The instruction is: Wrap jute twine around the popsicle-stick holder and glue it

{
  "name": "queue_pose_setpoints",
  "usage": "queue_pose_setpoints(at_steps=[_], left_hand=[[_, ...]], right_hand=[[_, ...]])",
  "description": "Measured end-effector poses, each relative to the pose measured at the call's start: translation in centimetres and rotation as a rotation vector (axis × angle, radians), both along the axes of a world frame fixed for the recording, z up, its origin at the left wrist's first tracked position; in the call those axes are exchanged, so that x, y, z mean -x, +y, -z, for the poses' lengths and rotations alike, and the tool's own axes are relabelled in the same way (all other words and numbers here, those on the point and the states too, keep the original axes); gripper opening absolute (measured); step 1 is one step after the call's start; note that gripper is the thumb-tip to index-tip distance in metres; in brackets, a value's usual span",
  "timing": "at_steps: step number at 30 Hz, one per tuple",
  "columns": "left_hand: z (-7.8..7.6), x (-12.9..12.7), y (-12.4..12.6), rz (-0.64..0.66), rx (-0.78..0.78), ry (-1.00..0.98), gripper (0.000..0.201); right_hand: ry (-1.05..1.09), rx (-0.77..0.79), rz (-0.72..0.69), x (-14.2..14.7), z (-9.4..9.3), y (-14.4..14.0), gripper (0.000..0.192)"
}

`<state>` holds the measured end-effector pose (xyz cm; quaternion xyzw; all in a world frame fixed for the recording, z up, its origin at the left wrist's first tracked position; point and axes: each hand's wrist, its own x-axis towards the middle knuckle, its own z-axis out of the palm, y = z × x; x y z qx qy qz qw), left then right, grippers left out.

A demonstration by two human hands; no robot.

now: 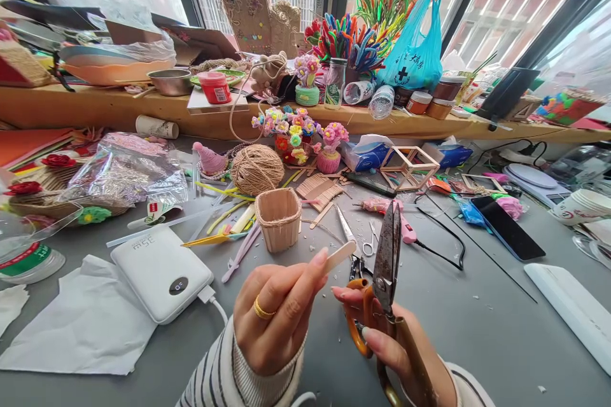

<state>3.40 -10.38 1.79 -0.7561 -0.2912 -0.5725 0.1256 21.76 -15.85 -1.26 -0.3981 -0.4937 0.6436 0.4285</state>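
My left hand (277,311) pinches a wooden craft stick (341,255) between thumb and fingers, its rounded end pointing up to the right. In my right hand (410,350) is a large pair of worn metal scissors (387,261), blades upward and nearly together, with orange and brown handles. The blades stand to the right of the stick, apart from it. Just beyond my left hand sits a small wooden-stick basket (278,221) with a twine rim. Silver pointed blades of another tool (346,229) and small white scissors (369,240) lie behind my right hand.
Behind the basket are a twine ball (258,169), craft sticks (319,189) and a wooden stick frame (410,167). A white power bank (162,273) with a cable lies left. A pink glue gun (407,229) and a phone (508,227) are right. Crowded shelf (109,105) behind.
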Motion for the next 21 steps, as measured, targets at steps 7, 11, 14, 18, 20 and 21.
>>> queue_pose_setpoints(at_steps=[7, 11, 14, 18, 20, 21], left_hand=[[-0.2, -0.8, 0.1, 0.149, 0.247, -0.316, 0.021], [-0.9, -1.5, -0.1, 0.21, 0.474, -0.526, 0.01], [-1.2, -1.5, -0.2, 0.267, 0.616, -0.599, 0.013], [-1.4, -1.1, -0.2, 0.292, 0.721, -0.662, 0.015], [-1.6, -1.0, -0.2, 0.282, 0.735, -0.674, 0.016], [-1.6, -0.9, -0.2, 0.28, 0.739, -0.68, 0.016]], right_hand=[[-0.026, -0.026, 0.014, 0.0, 0.0, -0.3, 0.037], [-0.115, -0.079, 0.076, 0.2, 0.1, -0.7, 0.031], [-0.236, -0.069, 0.154, 0.5, 0.1, -0.9, 0.019], [-0.273, -0.062, 0.138, 0.6, -0.2, -0.7, 0.022], [-0.281, -0.039, 0.095, 0.5, -0.5, -0.5, 0.027], [-0.292, -0.018, 0.068, 0.5, -0.6, -0.5, 0.032]])
